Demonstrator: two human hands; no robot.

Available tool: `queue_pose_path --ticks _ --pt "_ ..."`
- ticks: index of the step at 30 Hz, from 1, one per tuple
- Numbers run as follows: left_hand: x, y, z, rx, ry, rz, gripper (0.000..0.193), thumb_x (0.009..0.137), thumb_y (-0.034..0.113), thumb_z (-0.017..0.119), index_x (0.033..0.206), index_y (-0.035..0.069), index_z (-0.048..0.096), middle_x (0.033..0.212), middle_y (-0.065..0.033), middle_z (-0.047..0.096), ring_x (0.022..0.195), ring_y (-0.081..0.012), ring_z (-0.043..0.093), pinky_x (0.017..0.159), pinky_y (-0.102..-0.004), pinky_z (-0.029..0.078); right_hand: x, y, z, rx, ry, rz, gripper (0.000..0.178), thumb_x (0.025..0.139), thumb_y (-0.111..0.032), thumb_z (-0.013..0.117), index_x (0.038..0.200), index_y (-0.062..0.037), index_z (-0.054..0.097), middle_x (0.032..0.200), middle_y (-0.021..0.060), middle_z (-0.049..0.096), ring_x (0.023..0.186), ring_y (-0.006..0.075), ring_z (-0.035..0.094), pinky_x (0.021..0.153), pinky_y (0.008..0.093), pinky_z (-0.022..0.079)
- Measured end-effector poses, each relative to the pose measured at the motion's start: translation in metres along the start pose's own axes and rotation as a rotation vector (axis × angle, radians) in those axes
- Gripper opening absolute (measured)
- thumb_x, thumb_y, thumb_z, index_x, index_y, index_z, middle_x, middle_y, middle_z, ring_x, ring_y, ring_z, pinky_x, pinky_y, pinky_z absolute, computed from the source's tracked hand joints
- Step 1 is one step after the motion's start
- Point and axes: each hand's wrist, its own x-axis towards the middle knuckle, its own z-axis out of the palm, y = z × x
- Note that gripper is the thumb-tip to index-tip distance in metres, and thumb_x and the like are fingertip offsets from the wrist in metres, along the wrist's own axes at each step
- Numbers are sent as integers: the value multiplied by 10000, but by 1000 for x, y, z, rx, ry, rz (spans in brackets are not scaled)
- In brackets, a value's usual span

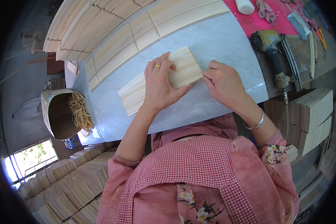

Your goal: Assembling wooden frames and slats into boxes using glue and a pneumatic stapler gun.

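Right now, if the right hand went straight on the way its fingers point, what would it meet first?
The right hand would meet the pale wooden board first; it seems to touch the board's right end, though exact contact is unclear.

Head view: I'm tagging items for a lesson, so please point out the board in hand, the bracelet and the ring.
Board (185, 70): head view, on the bare top face near its right end.
Bracelet (260, 123): head view, on its silver band.
Ring (158, 66): head view, on its gold-coloured top.
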Motion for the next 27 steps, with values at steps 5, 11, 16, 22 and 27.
queue_pose_path --ticks 5,11,16,22,27 --pt "-2 -1 4 -18 2 -41 609 599 302 910 1022 74 535 1420 -217 539 1230 -379 494 1103 -494 318 0 -3 2 -48 -5 -18 127 843 -84 613 746 -35 679 822 88 581 710 272 602 667 372 512" --pt "-3 -5 4 47 10 24 705 614 292 919 1173 59 558 1453 -165 521 1271 -356 479 1086 -484 361 -3 -1 7 -39 73 -61 148 853 -75 594 738 -33 678 820 85 584 700 270 599 662 379 509" --pt "-4 -6 2 83 2 49 862 634 310 906 1368 52 535 1464 -165 511 1268 -357 479 1088 -478 360 3 11 -11 221 -117 62 105 866 -83 615 843 -24 700 859 87 597 726 265 600 682 375 512" --pt "1 -2 3 100 -26 36 846 652 384 868 1357 42 550 1458 -211 504 1250 -371 483 1095 -498 329 23 8 19 496 165 182 132 868 -90 656 973 -21 698 916 87 612 739 256 597 711 365 514" --pt "0 -4 2 141 -50 58 1011 662 409 859 1513 46 450 1476 -199 487 1273 -366 469 1112 -527 317 38 5 42 413 321 72 211 854 -94 701 1049 -16 680 961 90 620 743 247 601 719 351 516"
